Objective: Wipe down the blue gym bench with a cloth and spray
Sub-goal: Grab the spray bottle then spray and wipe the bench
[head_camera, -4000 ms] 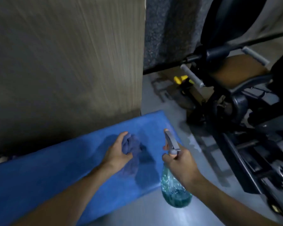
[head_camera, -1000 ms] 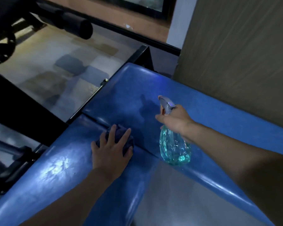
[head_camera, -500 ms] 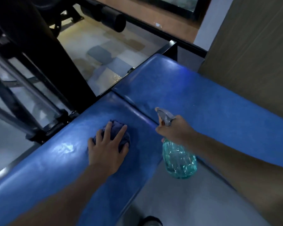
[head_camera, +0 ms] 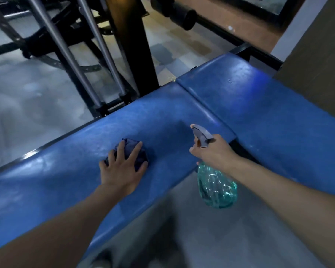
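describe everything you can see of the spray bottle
The spray bottle has a rounded, see-through teal body, plastic by its look, and a grey trigger head whose nozzle points up and left over the blue bench. It is held roughly upright in the air, just off the bench's near edge. The right hand grips its neck below the head.

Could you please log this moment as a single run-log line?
task: bench wipe | left hand: flat, presses cloth on blue bench | right hand: grips spray bottle off the near edge
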